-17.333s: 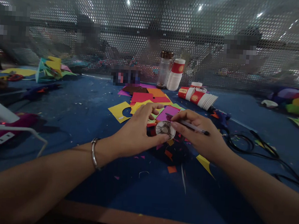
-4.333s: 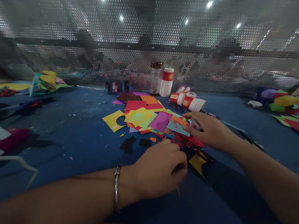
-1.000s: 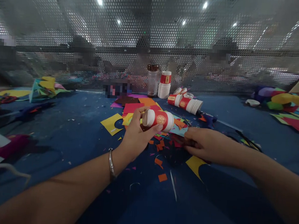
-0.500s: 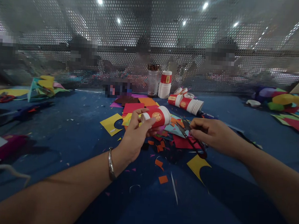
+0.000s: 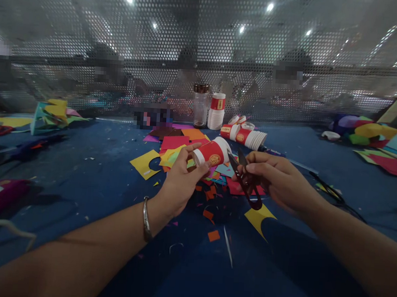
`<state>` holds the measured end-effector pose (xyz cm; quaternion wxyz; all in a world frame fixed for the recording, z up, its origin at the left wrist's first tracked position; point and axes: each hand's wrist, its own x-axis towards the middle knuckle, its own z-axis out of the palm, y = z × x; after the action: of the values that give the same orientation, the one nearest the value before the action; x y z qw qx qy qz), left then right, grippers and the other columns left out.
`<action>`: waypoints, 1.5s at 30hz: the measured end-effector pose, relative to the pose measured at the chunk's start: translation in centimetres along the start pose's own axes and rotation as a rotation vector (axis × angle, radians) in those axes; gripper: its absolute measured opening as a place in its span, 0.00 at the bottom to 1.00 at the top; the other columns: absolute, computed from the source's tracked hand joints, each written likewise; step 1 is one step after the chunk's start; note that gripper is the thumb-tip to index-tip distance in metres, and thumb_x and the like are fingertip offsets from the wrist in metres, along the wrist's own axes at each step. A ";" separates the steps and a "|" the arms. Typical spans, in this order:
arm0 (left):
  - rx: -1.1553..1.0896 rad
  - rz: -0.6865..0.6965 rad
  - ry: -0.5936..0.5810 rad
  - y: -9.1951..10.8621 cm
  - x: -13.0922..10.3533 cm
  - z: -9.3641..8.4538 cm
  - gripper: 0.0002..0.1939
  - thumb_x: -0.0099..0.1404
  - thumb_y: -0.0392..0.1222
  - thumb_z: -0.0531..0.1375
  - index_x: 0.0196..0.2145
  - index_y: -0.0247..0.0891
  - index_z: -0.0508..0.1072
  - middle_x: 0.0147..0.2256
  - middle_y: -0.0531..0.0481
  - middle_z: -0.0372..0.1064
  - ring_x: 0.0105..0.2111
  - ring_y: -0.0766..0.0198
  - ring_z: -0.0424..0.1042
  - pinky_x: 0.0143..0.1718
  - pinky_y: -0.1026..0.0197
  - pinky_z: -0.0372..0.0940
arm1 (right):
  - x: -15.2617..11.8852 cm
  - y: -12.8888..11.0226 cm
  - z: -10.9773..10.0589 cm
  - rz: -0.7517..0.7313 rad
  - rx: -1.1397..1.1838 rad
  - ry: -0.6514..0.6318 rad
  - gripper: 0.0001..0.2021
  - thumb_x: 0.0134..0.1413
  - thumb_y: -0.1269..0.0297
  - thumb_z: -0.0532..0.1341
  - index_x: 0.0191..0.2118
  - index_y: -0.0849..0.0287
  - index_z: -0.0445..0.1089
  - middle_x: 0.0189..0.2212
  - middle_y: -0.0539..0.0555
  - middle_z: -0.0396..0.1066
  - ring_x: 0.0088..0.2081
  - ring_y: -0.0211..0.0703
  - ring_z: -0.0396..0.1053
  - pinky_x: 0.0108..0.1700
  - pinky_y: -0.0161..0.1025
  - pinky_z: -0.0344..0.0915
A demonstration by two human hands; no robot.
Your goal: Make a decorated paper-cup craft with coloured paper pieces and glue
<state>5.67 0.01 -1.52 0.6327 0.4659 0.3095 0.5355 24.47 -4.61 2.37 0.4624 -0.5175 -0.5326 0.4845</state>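
Tilted on its side, a red and white paper cup (image 5: 215,153) is gripped in my left hand (image 5: 179,183), thumb across its printed band. My right hand (image 5: 272,175) holds a pair of scissors (image 5: 246,180), blades parted and pointing up at the cup's rim. One blade tip is at the rim; whether it touches I cannot tell. Beneath both hands lie coloured paper sheets (image 5: 175,142) and orange scraps (image 5: 213,236). Yellow paper with a curved cut-out (image 5: 259,217) rests below the scissors.
A glass jar (image 5: 200,106) and a cup stack (image 5: 217,111) stand at the back, beside more cups (image 5: 251,138) lying down. Dark glue guns (image 5: 37,146) lie leftward, near a magenta device (image 5: 5,195) with a cable. Colourful paper (image 5: 371,130) is piled right. Perforated metal (image 5: 198,41) rises behind.
The scissors have come left to the cup's rim, blades now parted and my right hand's grip shifted. The cup has turned a little in my left hand, tilting its rim upward.
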 end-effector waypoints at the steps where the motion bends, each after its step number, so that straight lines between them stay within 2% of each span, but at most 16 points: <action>1: 0.010 0.009 0.000 0.0 0.0 0.0 0.25 0.57 0.34 0.67 0.51 0.42 0.66 0.43 0.50 0.73 0.39 0.66 0.74 0.43 0.61 0.70 | -0.1 0.0 0.2 0.013 0.021 -0.013 0.07 0.47 0.61 0.64 0.28 0.58 0.68 0.23 0.53 0.74 0.24 0.40 0.72 0.25 0.35 0.65; 5: 0.009 0.016 -0.009 -0.4 -0.1 0.2 0.26 0.56 0.33 0.67 0.50 0.44 0.66 0.40 0.51 0.73 0.37 0.65 0.74 0.43 0.60 0.69 | -0.3 -0.1 1.2 0.068 0.080 -0.041 0.08 0.45 0.61 0.65 0.28 0.58 0.67 0.25 0.53 0.75 0.22 0.40 0.73 0.22 0.33 0.64; 8: -0.008 0.026 -0.015 -0.5 -0.2 0.4 0.24 0.56 0.32 0.67 0.49 0.44 0.67 0.41 0.51 0.73 0.36 0.65 0.74 0.42 0.60 0.69 | -0.3 0.1 1.7 0.103 0.104 -0.034 0.09 0.45 0.60 0.64 0.29 0.58 0.66 0.24 0.51 0.75 0.19 0.37 0.71 0.20 0.32 0.63; 13: -0.063 0.041 -0.021 -0.4 -0.5 0.6 0.19 0.59 0.34 0.64 0.47 0.43 0.67 0.41 0.51 0.74 0.38 0.65 0.74 0.43 0.60 0.69 | -0.4 0.4 2.1 0.096 0.076 -0.013 0.09 0.52 0.58 0.61 0.29 0.57 0.64 0.20 0.49 0.72 0.16 0.32 0.62 0.16 0.29 0.53; 20: 0.025 0.109 -0.001 -0.3 -0.7 0.5 0.26 0.57 0.35 0.67 0.52 0.42 0.66 0.44 0.50 0.73 0.41 0.64 0.73 0.45 0.60 0.68 | -0.3 0.7 2.3 0.075 0.008 0.041 0.17 0.61 0.49 0.59 0.28 0.56 0.65 0.19 0.49 0.70 0.18 0.33 0.59 0.19 0.32 0.50; 24: 0.028 0.135 0.008 -0.5 -0.7 0.5 0.26 0.57 0.35 0.67 0.52 0.42 0.65 0.44 0.50 0.73 0.41 0.63 0.74 0.45 0.59 0.68 | -0.2 0.9 2.2 0.070 0.013 0.055 0.16 0.60 0.47 0.60 0.30 0.54 0.66 0.20 0.48 0.68 0.19 0.35 0.59 0.20 0.33 0.50; 28: 0.085 0.132 0.010 -0.6 -0.5 0.5 0.25 0.58 0.35 0.66 0.52 0.41 0.64 0.44 0.48 0.72 0.41 0.62 0.74 0.44 0.57 0.69 | -0.4 0.8 2.4 0.115 0.032 0.057 0.17 0.58 0.46 0.62 0.32 0.55 0.66 0.20 0.46 0.66 0.20 0.32 0.57 0.20 0.30 0.48; 32: 0.119 0.134 -0.002 -0.6 -0.5 0.6 0.26 0.57 0.35 0.66 0.52 0.41 0.63 0.45 0.47 0.71 0.41 0.62 0.74 0.43 0.58 0.70 | -0.7 0.7 2.6 0.137 0.060 0.018 0.18 0.56 0.45 0.63 0.34 0.57 0.66 0.20 0.45 0.64 0.19 0.29 0.53 0.19 0.28 0.42; 36: 0.111 0.138 0.008 -0.6 -0.4 0.6 0.26 0.57 0.34 0.66 0.50 0.41 0.62 0.46 0.46 0.71 0.42 0.61 0.74 0.41 0.60 0.71 | -0.7 0.8 2.6 0.134 0.072 -0.024 0.19 0.57 0.45 0.62 0.31 0.58 0.65 0.20 0.45 0.62 0.18 0.28 0.49 0.19 0.30 0.39; 39: 0.107 0.168 0.017 -0.6 -0.3 0.6 0.24 0.56 0.33 0.67 0.47 0.40 0.61 0.46 0.46 0.71 0.43 0.61 0.75 0.43 0.59 0.71 | -0.7 0.8 2.6 0.128 0.065 -0.035 0.19 0.58 0.46 0.61 0.29 0.58 0.64 0.20 0.46 0.62 0.18 0.28 0.47 0.19 0.31 0.38; 45: 0.139 0.208 0.027 -0.6 -0.2 0.5 0.24 0.55 0.33 0.67 0.45 0.40 0.61 0.44 0.47 0.71 0.42 0.61 0.75 0.45 0.57 0.71 | -0.7 0.7 2.6 0.136 0.058 -0.041 0.22 0.54 0.42 0.63 0.28 0.58 0.64 0.20 0.45 0.61 0.18 0.27 0.46 0.19 0.31 0.36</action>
<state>6.30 -0.29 -1.96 0.5356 0.5311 0.3043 0.5817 21.96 -5.40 1.41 0.4322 -0.5288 -0.4913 0.5406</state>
